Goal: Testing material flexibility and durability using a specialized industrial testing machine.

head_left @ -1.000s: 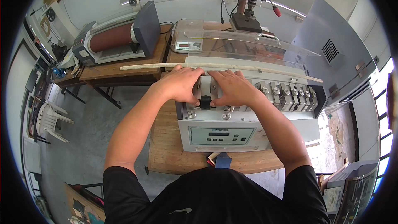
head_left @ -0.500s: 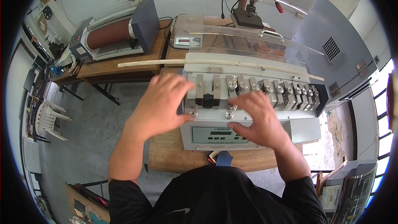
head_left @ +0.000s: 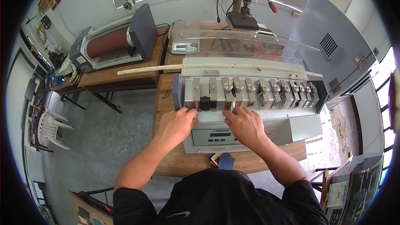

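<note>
Both my hands are at the front ledge of a grey bench machine (head_left: pixel 271 114) with a row of metal clamps along its top. My left hand (head_left: pixel 177 123) has its fingers closed around a small round metal knob at the ledge's left end, which they mostly cover. My right hand (head_left: pixel 246 124) pinches the second such knob, also largely hidden by the fingers. Behind and between the hands, a black piece (head_left: pixel 205 103) sits at the two leftmost clamps. Below my hands is the control panel (head_left: pixel 216 136) with a small display. Knurled thumbscrews (head_left: pixel 251 87) top the clamps farther right.
A clear hinged cover (head_left: pixel 250 43) stands raised behind the clamps, with a long pale stick (head_left: pixel 150 69) lying across the machine's back. A drill press (head_left: pixel 246 10) and a small scale (head_left: pixel 185 46) are beyond. At left is a red-drum machine (head_left: pixel 108 43).
Both hands have come down from above the machine, and their spread fingers have closed at the two knobs on the front ledge. The view has shifted slightly.
</note>
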### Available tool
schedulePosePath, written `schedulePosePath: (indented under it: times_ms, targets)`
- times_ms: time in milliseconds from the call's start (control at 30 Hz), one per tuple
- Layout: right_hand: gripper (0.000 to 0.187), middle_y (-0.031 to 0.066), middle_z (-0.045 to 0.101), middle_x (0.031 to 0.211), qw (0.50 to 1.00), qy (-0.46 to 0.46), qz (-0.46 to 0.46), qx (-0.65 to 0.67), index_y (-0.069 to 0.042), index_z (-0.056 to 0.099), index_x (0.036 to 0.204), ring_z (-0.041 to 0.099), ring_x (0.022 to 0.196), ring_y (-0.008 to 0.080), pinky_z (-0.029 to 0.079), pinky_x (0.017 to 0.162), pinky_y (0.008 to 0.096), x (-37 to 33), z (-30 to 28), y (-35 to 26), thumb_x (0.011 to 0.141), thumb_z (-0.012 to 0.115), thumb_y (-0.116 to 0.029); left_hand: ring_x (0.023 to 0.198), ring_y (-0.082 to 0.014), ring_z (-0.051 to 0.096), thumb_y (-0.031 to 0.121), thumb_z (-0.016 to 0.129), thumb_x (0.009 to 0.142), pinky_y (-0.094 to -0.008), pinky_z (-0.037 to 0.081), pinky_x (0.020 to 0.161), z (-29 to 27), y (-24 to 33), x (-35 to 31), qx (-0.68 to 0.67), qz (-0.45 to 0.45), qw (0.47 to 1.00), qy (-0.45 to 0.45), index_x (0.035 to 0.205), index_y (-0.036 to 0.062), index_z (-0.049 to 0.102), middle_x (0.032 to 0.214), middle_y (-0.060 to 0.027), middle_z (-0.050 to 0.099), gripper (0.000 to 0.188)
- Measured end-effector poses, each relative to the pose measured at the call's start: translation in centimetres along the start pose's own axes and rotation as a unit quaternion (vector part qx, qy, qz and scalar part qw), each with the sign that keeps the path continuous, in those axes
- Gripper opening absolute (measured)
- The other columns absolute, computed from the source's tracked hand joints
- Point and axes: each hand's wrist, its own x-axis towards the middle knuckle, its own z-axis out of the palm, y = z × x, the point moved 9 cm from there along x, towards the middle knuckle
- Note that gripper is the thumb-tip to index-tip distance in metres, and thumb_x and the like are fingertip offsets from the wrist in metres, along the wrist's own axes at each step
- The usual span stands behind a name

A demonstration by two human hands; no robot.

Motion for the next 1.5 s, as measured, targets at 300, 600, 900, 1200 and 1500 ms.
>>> schedulePosePath:
  times_ms: [300,600,900,1200,1500]
  targets:
    - [0.023,0.0045,0.067,0.086,0.994,-0.022,0.048,0.1,-0.014,0.068,0.102,0.067,0.082,0.0249,0.055,0.067,0.0379,0.5,-0.9,0.3,0.079,0.071,-0.018,0.08,-0.0296,0.068,0.018,0.074,0.079,-0.0398,0.054,0.07,-4.2,-0.9,0.5,-0.126,0.001,0.991,0.039,0.102,0.0059,0.069,0.09,-0.0113,0.07,0.026]
    - [0.029,0.0034,0.071,0.101,0.992,-0.003,-0.028,0.123,-0.014,0.072,0.106,0.061,0.101,0.0255,0.051,0.086,0.0387,10.4,-5.2,1.3,0.076,0.069,-0.015,0.088,-0.0296,0.068,0.012,0.074,0.077,-0.0383,0.053,0.079,-7.0,-1.6,9.0,-0.115,0.054,0.992,0.01,0.102,0.0023,0.071,0.094,-0.0153,0.071,0.027]
    - [0.027,0.0041,0.072,0.1,0.991,-0.083,-0.058,0.084,-0.014,0.073,0.103,0.06,0.101,0.0257,0.048,0.091,0.0398,11.3,-3.5,0.7,0.076,0.069,-0.015,0.095,-0.0309,0.068,0.01,0.072,0.077,-0.0375,0.053,0.085,-5.2,-1.5,10.2,-0.116,0.035,0.987,-0.105,0.106,0.004,0.072,0.1,-0.0154,0.072,0.03]
    - [0.025,0.0049,0.072,0.097,0.993,-0.09,-0.061,0.054,-0.013,0.073,0.102,0.061,0.099,0.0263,0.048,0.09,0.0403,11.4,-3.4,0.8,0.078,0.067,-0.019,0.088,-0.0299,0.069,0.009,0.071,0.076,-0.0364,0.054,0.08,-5.1,-1.3,10.3,-0.108,0.028,0.987,-0.115,0.106,0.0031,0.073,0.096,-0.0162,0.071,0.03]
    - [0.023,0.0046,0.072,0.095,0.993,-0.08,-0.075,0.046,-0.013,0.074,0.1,0.061,0.099,0.0259,0.048,0.089,0.0404,11.4,-3.3,0.6,0.079,0.069,-0.021,0.083,-0.0267,0.069,0.008,0.069,0.075,-0.0346,0.054,0.077,-4.9,-1.7,9.9,-0.115,0.025,0.985,-0.127,0.105,0.0024,0.073,0.092,-0.0153,0.071,0.03]
